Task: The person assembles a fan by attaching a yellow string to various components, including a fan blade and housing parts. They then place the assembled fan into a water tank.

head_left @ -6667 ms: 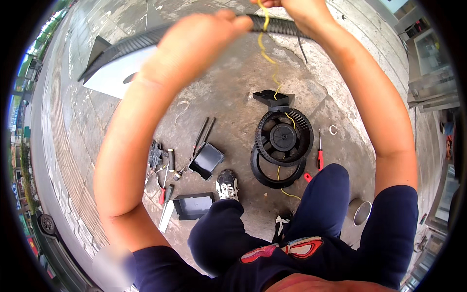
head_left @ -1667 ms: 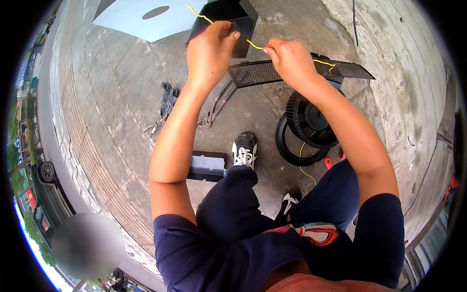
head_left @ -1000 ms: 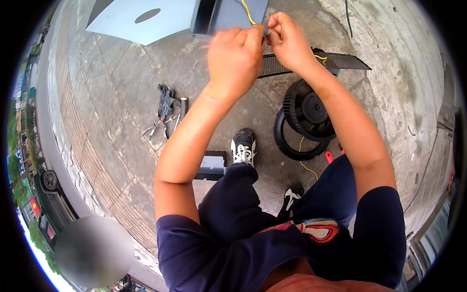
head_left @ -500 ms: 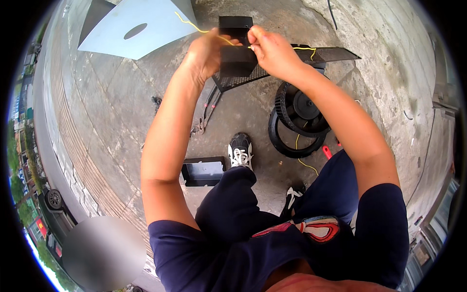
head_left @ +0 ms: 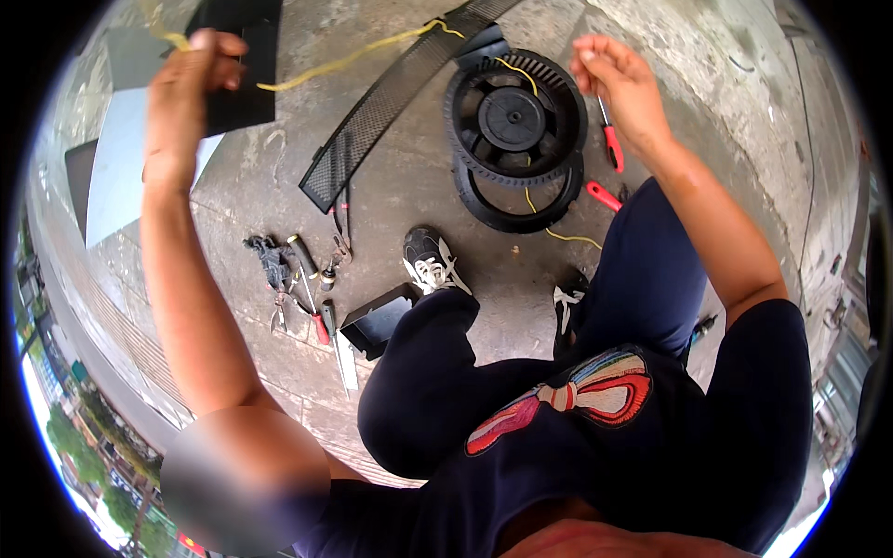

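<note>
Half a second ago our hands worked close together at the box; now they stand wide apart. Our left hand [head_left: 200, 70] has swung out toward the roadside edge of the pavement [head_left: 381, 205]. It is blurred, but its fingers look curled round the cord [head_left: 321, 70], which meets them from above. The black box [head_left: 249, 65] is right behind those fingers; whether they grip it too, we cannot tell.

Our right hand [head_left: 619, 88] has let go of the cord. It hangs to the right of the fan [head_left: 513, 118], fingers loosely bent, nothing visible in them, near a screwdriver [head_left: 613, 149] that lies toward the pavement's pale concrete edge.

The cord now shows as a long, slightly sagging run from the box to the mesh strip [head_left: 363, 121], where earlier only a short piece showed between our hands. It continues onto the fan, shows again inside the ring [head_left: 521, 223] and ends in a loose stretch beside our right leg [head_left: 642, 242].

For the work, we judge that this means the cord has been drawn out on the left and already links strip and fan. Only our left hand tends it, and some slack remains by the leg.
</note>
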Demonstrator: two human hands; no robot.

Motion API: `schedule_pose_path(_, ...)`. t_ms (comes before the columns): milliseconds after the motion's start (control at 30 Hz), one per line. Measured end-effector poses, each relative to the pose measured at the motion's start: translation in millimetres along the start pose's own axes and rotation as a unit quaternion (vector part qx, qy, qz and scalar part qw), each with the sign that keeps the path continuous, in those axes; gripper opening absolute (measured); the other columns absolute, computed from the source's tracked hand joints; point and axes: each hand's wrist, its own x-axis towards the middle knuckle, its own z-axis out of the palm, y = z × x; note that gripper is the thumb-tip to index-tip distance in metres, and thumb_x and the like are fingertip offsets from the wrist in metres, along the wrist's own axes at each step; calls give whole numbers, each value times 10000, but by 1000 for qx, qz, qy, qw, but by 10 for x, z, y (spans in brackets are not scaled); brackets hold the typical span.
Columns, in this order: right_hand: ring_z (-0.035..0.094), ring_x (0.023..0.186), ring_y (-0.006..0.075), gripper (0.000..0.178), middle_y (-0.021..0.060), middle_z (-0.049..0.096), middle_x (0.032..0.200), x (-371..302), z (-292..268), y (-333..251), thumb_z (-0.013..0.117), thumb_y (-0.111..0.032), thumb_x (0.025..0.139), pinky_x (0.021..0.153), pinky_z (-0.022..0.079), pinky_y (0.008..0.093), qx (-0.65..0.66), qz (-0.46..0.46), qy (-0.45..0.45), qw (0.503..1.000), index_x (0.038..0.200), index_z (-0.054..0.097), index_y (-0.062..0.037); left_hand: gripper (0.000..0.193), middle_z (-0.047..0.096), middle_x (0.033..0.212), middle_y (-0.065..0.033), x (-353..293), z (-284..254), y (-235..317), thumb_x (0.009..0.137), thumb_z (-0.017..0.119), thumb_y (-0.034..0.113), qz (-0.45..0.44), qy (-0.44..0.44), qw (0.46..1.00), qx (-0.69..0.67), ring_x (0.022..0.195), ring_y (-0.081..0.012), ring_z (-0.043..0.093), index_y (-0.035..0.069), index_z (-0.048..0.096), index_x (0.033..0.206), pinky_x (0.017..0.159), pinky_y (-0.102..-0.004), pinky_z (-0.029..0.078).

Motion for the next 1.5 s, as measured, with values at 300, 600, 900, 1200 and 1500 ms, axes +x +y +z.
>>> schedule_pose_path(300,585,785,224,243,75,568,996,-1763,6,2826,508,-315,907,673,476,416,60,631,311,708,1056,530,-124,347,353,635,23,450,171,167,975,462,324,-60,12,993,-99,582,-72,321,5,584,908,712,-259,449)
schedule_pose_path(600,523,544,151,246,24,578,681,-1669,-186,3251,504,-280,943,543,437,311,291,429,532,669,818,574,-80,402,294,611,23,859,268,-35,978,419,385,-36,-23,996,-72,582,-88,300,19,559,893,660,-262,412)
schedule_pose_path(900,313,462,40,238,-58,380,553,-1049,-920,985,504,-228,960,419,283,220,217,73,418,879,892,627,-36,389,304,590,28,1216,-69,-4,1006,360,310,-9,-172,985,18,559,-89,319,-4,560,893,623,-254,381)
schedule_pose_path(1200,380,545,59,324,-43,412,627,-16,-1009,-1664,442,-267,983,529,356,230,308,-48,-32,950,1114,555,8,365,323,576,31,1139,49,249,998,394,260,64,-143,981,-116,543,-86,328,-33,571,871,554,-244,345)
schedule_pose_path(1500,263,453,73,184,-16,319,583,1147,651,-3252,321,-66,975,410,250,235,338,-104,-60,934,1014,460,48,396,323,625,39,1214,397,545,991,407,272,94,-256,955,-118,598,-92,328,-75,570,1088,593,-234,325)
